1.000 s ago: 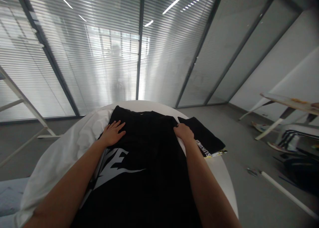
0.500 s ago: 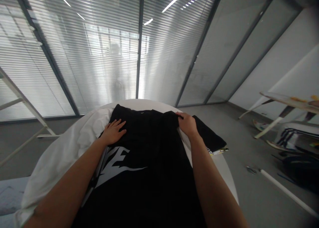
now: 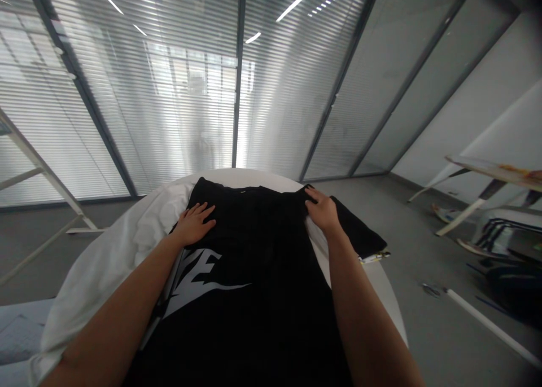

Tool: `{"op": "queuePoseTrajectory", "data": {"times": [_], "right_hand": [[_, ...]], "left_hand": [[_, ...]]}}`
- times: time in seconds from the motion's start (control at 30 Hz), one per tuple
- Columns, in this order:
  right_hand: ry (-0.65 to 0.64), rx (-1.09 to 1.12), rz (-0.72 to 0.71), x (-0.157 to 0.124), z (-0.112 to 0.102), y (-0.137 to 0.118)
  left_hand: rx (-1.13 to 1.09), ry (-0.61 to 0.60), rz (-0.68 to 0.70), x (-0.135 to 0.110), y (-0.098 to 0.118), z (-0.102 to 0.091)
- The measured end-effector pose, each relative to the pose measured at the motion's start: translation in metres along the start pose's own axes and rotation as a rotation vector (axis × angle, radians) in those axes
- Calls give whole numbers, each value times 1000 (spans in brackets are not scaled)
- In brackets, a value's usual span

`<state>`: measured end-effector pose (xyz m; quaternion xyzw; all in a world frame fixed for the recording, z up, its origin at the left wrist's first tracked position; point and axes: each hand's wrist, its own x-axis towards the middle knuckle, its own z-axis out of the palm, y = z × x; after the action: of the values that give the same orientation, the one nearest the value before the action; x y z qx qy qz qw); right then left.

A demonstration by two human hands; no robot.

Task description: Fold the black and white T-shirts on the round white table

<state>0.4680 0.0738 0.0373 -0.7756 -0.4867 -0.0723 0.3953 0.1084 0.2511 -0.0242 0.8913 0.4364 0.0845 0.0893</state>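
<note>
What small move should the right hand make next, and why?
Perhaps the right hand should smooth the black shirt gently outward: its fingers are at the shirt's far right corner, and the left hand lies spread on the opposite side.

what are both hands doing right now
Left hand: open, laid on the shirt, fingers spread.
Right hand: touching the shirt's far right corner; cannot tell whether it grips.
</note>
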Motion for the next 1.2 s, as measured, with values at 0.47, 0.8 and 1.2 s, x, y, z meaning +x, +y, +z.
{"op": "queuePoseTrajectory", "data": {"times": [0.47, 0.8, 1.2], "right_hand": [[-165, -100, 167, -2, 15, 5], [-50, -91, -365, -18, 26, -34], [96, 150, 141, -1, 28, -5]], "left_hand": [[9, 7, -10, 0, 0, 1], [13, 8, -3, 2, -2, 2], [11, 0, -6, -2, 4, -4]]}}
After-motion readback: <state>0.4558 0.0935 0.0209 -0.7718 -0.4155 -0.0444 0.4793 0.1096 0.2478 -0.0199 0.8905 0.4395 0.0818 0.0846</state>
